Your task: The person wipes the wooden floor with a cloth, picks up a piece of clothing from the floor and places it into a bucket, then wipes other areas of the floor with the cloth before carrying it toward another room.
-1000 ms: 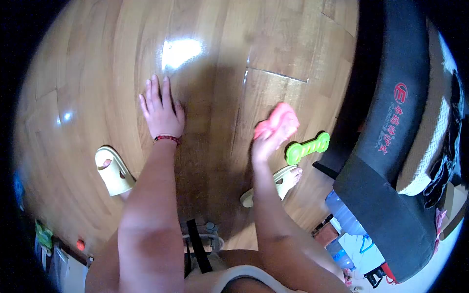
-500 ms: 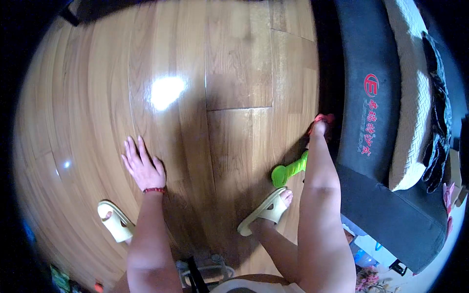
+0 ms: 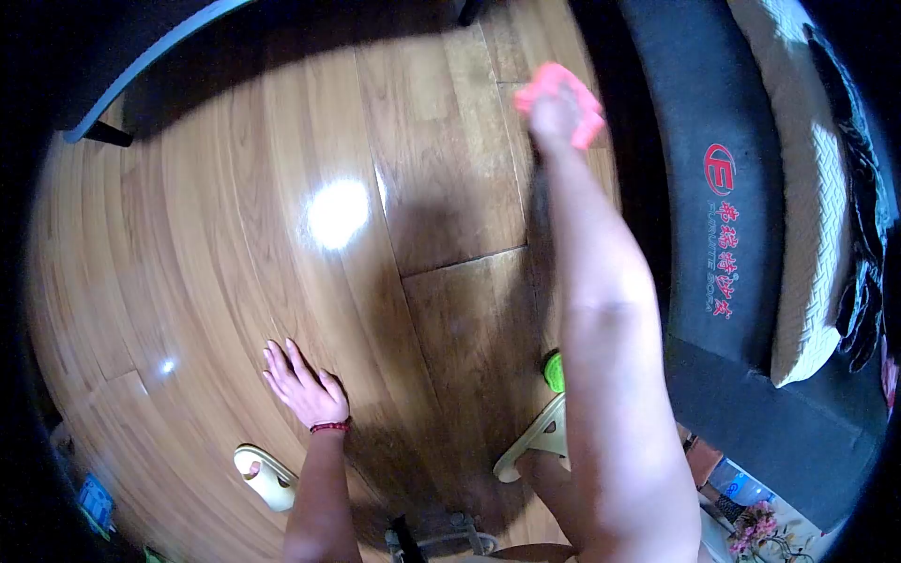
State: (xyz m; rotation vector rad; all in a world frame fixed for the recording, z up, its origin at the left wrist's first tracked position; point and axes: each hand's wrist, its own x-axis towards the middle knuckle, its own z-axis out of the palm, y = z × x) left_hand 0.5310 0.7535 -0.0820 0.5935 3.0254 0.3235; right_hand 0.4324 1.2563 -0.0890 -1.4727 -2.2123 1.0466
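My left hand [image 3: 308, 387] lies flat on the wood floor [image 3: 282, 281], fingers apart, with a red bead bracelet [image 3: 329, 427] at the wrist. Far ahead, near the sofa's base, my right hand [image 3: 555, 117] presses a bright pink cloth [image 3: 587, 98] to the floor; motion blurs the fingers. A bright green object [image 3: 555, 372] shows partly beside my right forearm, the rest of it hidden. Pale yellow slippers are on my feet: the left slipper [image 3: 267, 477] stands behind my left hand, the right slipper [image 3: 533, 441] close to the green object.
A dark sofa [image 3: 690, 253] with red lettering runs along the right, a cream cushion [image 3: 812, 235] on it. A curved table edge [image 3: 155, 61] with a dark leg [image 3: 108, 134] stands at the upper left. Pink flowers [image 3: 753, 527] and a bottle [image 3: 746, 488] are at the lower right.
My right hand has moved forward and away from me with the pink cloth, from beside the sofa base. The view has shifted, bringing the table edge in. My left hand still rests on the floor.
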